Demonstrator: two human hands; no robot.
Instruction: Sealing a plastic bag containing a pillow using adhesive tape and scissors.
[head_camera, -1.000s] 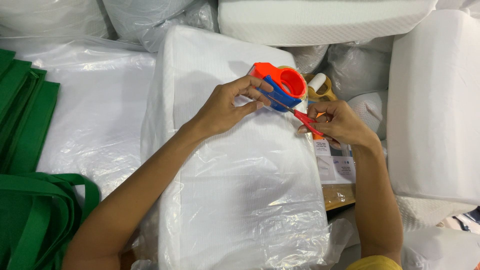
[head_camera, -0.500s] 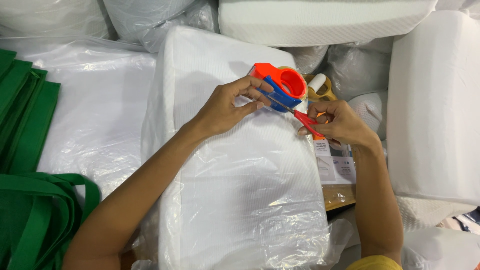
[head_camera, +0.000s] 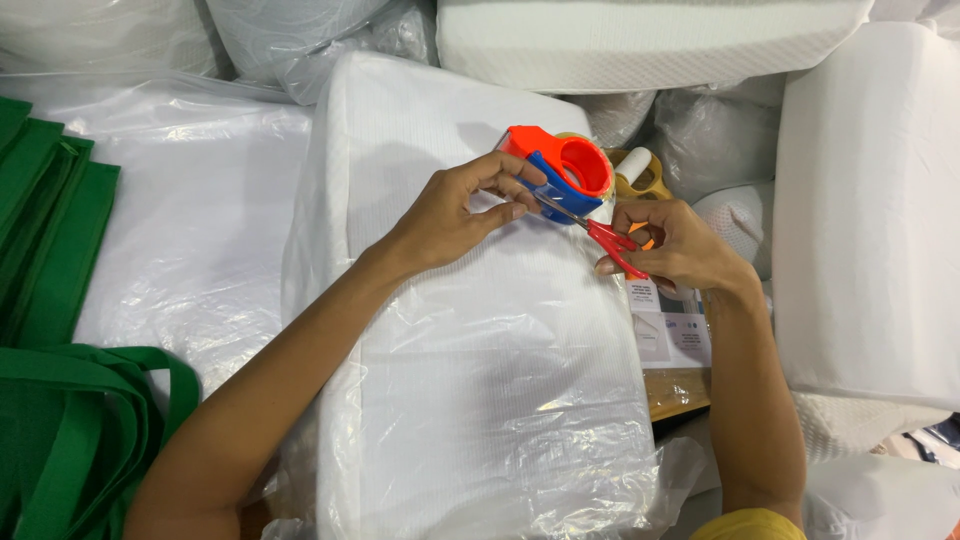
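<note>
A: What do the two hands hold?
B: The right hand (head_camera: 680, 250) has its fingers closed around the red handles of the scissors (head_camera: 600, 232); the blades point left toward the tape dispenser (head_camera: 562, 170). The left hand (head_camera: 450, 215) pinches something at the dispenser's front edge with thumb and forefinger; a clear tape strip there is likely, but too faint to confirm.

A: Where does the dispenser sit?
B: On the far right corner of the white pillow (head_camera: 470, 330), which is wrapped in clear plastic and lies in front of the person. The dispenser is orange with a blue blade guard.

A: What surrounds the work?
B: Green bags (head_camera: 60, 400) lie at left on a plastic sheet (head_camera: 200, 230). More white pillows (head_camera: 870, 210) crowd the right and far side. A second tape roll (head_camera: 640, 172) sits just behind the dispenser, and printed cards (head_camera: 672, 330) lie beside the right wrist.

A: Does anything block the view?
B: The left fingers cover the dispenser's near end.
</note>
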